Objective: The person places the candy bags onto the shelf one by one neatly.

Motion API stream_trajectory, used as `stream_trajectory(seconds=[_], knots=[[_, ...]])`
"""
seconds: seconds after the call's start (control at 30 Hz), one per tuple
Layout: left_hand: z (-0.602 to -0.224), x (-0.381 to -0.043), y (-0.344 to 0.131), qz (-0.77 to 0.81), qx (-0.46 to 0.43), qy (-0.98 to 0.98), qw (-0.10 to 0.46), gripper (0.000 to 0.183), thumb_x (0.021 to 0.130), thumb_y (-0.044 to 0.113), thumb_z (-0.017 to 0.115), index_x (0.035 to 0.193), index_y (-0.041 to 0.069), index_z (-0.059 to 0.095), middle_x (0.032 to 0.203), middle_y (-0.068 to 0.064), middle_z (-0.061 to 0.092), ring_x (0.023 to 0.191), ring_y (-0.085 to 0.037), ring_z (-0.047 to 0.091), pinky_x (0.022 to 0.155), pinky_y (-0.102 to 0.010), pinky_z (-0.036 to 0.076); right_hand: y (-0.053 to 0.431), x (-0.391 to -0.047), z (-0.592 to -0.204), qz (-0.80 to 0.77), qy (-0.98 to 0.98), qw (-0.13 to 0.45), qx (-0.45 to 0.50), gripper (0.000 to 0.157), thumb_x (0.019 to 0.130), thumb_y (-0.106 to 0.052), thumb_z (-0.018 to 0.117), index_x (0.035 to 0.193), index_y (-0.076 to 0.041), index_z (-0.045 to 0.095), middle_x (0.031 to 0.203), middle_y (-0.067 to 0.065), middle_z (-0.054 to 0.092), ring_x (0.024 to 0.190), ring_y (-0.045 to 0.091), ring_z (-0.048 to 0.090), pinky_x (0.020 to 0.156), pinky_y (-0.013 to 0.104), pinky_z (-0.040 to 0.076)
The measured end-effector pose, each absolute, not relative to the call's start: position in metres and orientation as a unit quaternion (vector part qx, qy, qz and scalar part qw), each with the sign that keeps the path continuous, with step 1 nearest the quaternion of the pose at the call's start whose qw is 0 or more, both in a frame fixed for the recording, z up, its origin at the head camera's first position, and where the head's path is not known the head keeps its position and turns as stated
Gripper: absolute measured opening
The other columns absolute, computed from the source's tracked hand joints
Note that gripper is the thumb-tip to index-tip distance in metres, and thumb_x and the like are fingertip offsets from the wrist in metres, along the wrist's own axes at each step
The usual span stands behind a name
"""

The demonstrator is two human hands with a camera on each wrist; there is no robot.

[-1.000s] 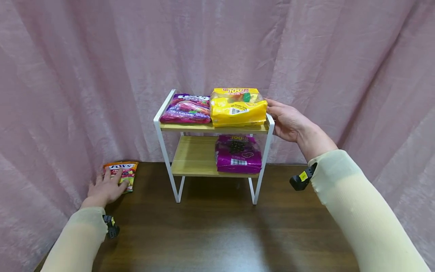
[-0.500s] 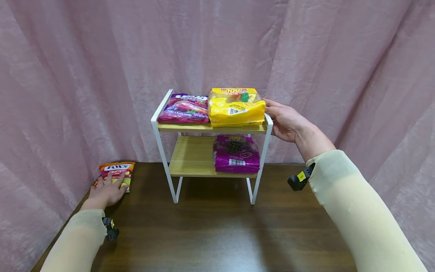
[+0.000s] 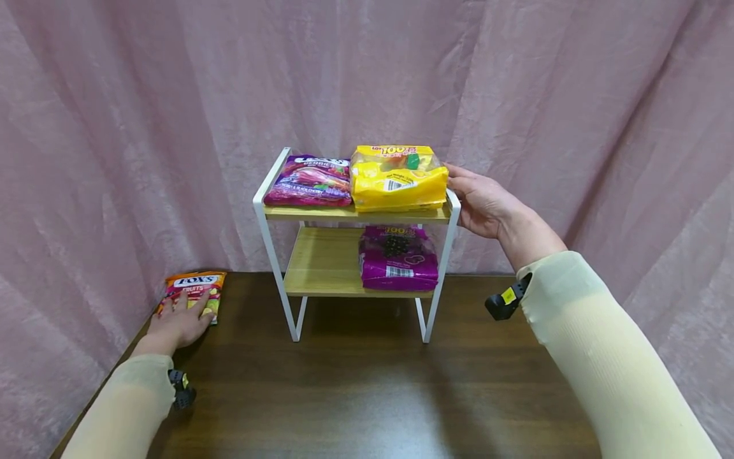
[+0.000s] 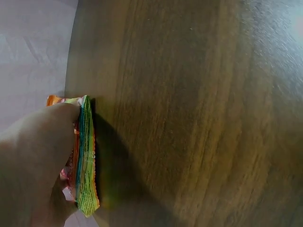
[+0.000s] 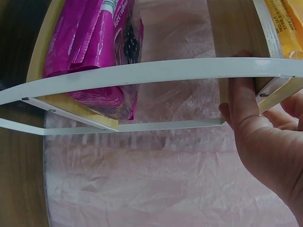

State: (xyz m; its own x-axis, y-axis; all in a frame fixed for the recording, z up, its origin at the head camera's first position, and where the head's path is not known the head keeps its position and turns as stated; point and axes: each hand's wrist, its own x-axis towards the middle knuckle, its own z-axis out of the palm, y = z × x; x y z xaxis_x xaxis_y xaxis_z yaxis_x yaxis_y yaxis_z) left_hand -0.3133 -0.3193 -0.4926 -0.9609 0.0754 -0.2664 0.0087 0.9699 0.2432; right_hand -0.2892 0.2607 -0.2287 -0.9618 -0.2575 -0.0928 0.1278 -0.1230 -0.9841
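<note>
My left hand [image 3: 179, 324] lies with fingers spread over the lower part of an orange Fox's fruit candy bag [image 3: 197, 280], flat on the table at far left. In the left wrist view, the thumb side rests at the green edge of that candy bag [image 4: 86, 156]. My right hand [image 3: 483, 205] grips the right end of a two-tier shelf rack [image 3: 321, 261] with a white frame. The right wrist view shows its thumb below the top board, other fingers above. On top sit a purple Fox's berries bag [image 3: 312, 183] and a yellow candy bag [image 3: 395, 188].
A magenta candy bag [image 3: 399, 260] stands on the right of the lower board. Pink curtains [image 3: 229, 127] hang behind and at both sides of the brown table [image 3: 355, 395]. The table's left edge runs close to the left forearm.
The orange bag has shifted slightly left under my left hand, and more of its left side shows. The curtain beside it has drawn back a little. My right hand keeps its hold.
</note>
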Motion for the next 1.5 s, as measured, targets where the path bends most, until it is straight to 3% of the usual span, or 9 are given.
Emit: stream_trajectory(seconds=[0.43, 1.27, 1.5], knots=[[-0.500, -0.301, -0.320, 0.087, 0.041, 0.990, 0.105, 0.078, 0.105, 0.055, 0.042, 0.162, 0.008, 0.019, 0.154, -0.046, 0.006, 0.136, -0.072, 0.005, 0.106, -0.085, 0.012, 0.260, -0.289, -0.227, -0.748, 0.648, 0.129, -0.052, 0.062, 0.109, -0.027, 0.052, 0.164, -0.032, 0.025, 0.148, 0.012, 0.045, 0.113, 0.022, 0.068, 0.094, 0.038, 0.057], [-0.497, -0.284, -0.314, 0.072, 0.049, 0.991, 0.106, 0.078, 0.104, 0.056, 0.046, 0.161, 0.008, 0.023, 0.155, -0.045, 0.010, 0.137, -0.071, 0.007, 0.106, -0.085, 0.014, 0.261, -0.289, -0.222, -0.770, 0.624, 0.128, -0.024, 0.063, 0.108, -0.018, 0.053, 0.164, -0.029, 0.027, 0.147, 0.011, 0.046, 0.103, 0.020, 0.071, 0.087, 0.033, 0.059], [-0.494, -0.280, -0.311, 0.068, 0.049, 0.991, 0.106, 0.076, 0.104, 0.052, 0.048, 0.161, 0.008, 0.024, 0.155, -0.045, 0.011, 0.137, -0.071, 0.008, 0.106, -0.084, 0.016, 0.262, -0.289, -0.222, -0.770, 0.624, 0.132, -0.026, 0.066, 0.109, -0.016, 0.052, 0.165, -0.035, 0.022, 0.152, 0.010, 0.042, 0.106, 0.019, 0.070, 0.089, 0.032, 0.059]])
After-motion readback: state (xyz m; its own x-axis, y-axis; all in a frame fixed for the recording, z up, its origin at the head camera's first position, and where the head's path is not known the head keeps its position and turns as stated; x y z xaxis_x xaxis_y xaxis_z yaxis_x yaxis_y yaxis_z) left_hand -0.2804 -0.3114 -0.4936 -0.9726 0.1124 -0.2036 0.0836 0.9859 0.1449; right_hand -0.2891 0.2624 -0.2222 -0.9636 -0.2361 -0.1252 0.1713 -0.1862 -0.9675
